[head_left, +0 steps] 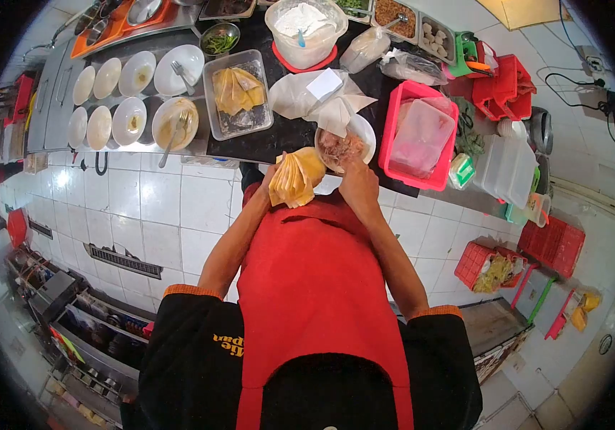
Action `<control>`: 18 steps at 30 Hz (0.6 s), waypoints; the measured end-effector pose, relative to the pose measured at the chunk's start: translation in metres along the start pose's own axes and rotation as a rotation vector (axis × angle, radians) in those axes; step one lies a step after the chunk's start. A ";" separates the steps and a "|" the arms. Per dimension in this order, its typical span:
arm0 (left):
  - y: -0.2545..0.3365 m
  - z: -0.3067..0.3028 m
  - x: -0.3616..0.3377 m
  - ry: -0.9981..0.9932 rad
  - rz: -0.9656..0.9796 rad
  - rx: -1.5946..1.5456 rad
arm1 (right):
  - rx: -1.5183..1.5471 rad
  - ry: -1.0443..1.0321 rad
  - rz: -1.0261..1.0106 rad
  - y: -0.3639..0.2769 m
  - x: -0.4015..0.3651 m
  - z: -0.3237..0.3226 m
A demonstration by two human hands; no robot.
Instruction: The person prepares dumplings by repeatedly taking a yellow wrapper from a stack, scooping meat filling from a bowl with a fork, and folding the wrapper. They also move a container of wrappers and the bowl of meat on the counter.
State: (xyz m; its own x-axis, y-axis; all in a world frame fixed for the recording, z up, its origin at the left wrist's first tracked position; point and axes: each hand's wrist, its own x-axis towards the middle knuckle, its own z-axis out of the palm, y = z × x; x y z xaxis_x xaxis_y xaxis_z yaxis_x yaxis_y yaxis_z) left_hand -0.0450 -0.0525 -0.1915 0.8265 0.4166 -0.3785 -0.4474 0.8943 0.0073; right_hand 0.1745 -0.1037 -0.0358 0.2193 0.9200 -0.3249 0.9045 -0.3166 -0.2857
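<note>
A fanned stack of yellow dough wrappers (295, 179) rests in my left hand (272, 175), whose fingers are mostly hidden behind the sheets. My right hand (359, 185) is closed at the near rim of a white bowl (367, 134). Inside that bowl lies pinkish minced meat (337, 148); whatever my right fingers hold, if anything, cannot be made out. More yellow wrappers (238, 90) sit in a clear plastic tub (223, 127) to the left. Behind the bowl, white paper (295, 94) is spread on the dark counter.
White plates (137, 72) stand in two rows at left, some with forks. A pink basket (390, 159) holding a lidded container (425, 132) is right of the bowl. A tub of white powder (302, 20) stands behind. Red crates (552, 244) are at far right.
</note>
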 end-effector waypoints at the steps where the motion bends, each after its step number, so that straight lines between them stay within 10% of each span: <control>1: 0.000 0.000 0.000 -0.034 -0.013 -0.039 | 0.001 0.001 0.004 0.002 -0.001 -0.002; 10: 0.005 -0.001 -0.008 0.043 0.025 -0.073 | 0.051 0.041 -0.039 0.040 -0.015 -0.006; 13: 0.010 0.011 -0.013 0.130 0.071 -0.053 | 0.684 -0.076 -0.203 0.076 -0.012 -0.015; 18: 0.018 0.081 -0.022 -0.044 0.059 -0.035 | 0.881 -0.165 -0.177 0.050 -0.012 -0.055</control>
State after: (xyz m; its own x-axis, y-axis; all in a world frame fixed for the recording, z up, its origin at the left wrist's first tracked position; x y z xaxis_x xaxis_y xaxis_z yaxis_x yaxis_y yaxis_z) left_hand -0.0438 -0.0325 -0.1084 0.8123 0.4757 -0.3374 -0.5066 0.8622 -0.0041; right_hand 0.2372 -0.1173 0.0037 -0.0122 0.9486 -0.3161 0.2985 -0.2983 -0.9066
